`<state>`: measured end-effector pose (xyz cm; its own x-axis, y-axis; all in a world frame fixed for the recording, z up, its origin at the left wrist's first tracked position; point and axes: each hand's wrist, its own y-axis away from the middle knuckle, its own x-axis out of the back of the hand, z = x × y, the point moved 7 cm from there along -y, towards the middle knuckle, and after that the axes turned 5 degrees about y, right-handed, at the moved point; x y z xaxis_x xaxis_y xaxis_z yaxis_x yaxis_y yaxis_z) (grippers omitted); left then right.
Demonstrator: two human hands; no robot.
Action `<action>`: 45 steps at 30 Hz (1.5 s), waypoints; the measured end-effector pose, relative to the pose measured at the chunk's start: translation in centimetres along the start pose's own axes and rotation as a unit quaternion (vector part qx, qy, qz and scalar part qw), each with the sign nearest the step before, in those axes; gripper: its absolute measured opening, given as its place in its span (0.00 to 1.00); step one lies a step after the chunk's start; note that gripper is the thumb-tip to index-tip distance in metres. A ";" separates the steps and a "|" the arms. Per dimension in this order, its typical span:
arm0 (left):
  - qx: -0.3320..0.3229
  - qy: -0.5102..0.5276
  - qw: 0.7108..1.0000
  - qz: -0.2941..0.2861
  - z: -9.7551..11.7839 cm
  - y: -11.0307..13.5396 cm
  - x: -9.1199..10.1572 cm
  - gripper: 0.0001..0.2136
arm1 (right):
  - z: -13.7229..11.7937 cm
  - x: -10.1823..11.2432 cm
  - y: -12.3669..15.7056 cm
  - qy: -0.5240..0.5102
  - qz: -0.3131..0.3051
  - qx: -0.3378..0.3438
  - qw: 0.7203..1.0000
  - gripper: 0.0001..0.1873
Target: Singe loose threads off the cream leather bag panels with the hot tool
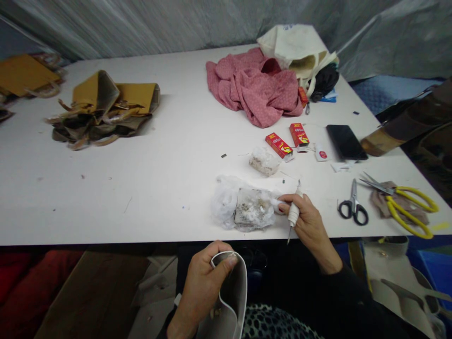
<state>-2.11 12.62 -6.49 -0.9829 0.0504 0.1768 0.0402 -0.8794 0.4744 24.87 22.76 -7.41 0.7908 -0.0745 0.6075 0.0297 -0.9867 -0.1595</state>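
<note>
My left hand (203,278) is closed on the rim of a grey-white bag piece (233,294), held below the table's near edge over my lap. My right hand (305,221) rests on the white table (141,188) near its front edge, fingers wrapped round a thin white-handled tool (294,213) with a pointed tip at each end. Its fingertips touch a crumpled clear plastic bag (243,207) with something dirty grey inside.
Two red boxes (289,140), a small glue bottle (321,153), a black phone (346,141), black scissors (353,205) and yellow scissors (409,205) lie to the right. Pink cloth (257,87) sits at the back. Tan bags (106,108) are piled far left.
</note>
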 end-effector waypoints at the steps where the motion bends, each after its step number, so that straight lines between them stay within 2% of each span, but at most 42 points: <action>1: 0.003 0.000 1.000 0.000 -0.1 0.0 0.0 0.09 | 0.0 0.0 0.0 0.011 0.008 0.005 1.000 0.11; 10: 0.006 0.001 1.000 -0.002 -0.3 0.2 -0.2 0.07 | -1.3 0.4 0.5 0.038 0.050 0.083 0.995 0.13; 15: 0.004 -0.008 1.000 0.004 -0.1 0.4 -0.2 0.07 | -1.5 0.8 0.7 0.030 0.067 0.089 0.993 0.14; 20: 0.002 -0.019 1.000 0.013 0.5 0.5 -0.2 0.07 | -3.8 2.9 1.7 -0.062 0.102 0.086 0.989 0.23; 22: 0.004 -0.021 1.000 0.015 0.6 0.5 -0.3 0.07 | -5.2 3.2 2.2 -0.086 0.082 0.081 0.990 0.24; 25: 0.009 -0.023 1.000 0.018 0.7 0.5 -0.5 0.06 | -7.1 2.5 2.9 -0.084 0.043 0.077 0.993 0.15; 28: 0.011 -0.022 0.999 0.020 0.8 0.5 -0.7 0.06 | -8.3 1.6 3.3 -0.043 0.042 0.099 0.993 0.05; 30: 0.015 -0.021 0.999 0.021 0.8 0.5 -0.8 0.06 | -8.8 1.1 3.4 -0.014 0.048 0.122 0.991 0.03; 39: 0.036 -0.018 0.999 0.021 0.5 0.6 -0.5 0.08 | -10.0 0.7 3.0 0.023 0.036 0.176 0.983 0.05; 42: 0.019 -0.029 0.999 0.021 1.1 0.9 -0.7 0.07 | -10.6 0.3 2.7 0.050 0.017 0.188 0.981 0.08; 45: -0.002 -0.042 0.999 0.022 1.7 1.3 -1.0 0.05 | -10.9 -0.1 2.0 0.072 0.000 0.172 0.982 0.11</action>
<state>-0.82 12.25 -4.58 -0.9619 0.0516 0.2685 0.0814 -0.8835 0.4612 18.23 19.24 0.67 0.6971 -0.1188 0.7070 0.2537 -0.8815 -0.3982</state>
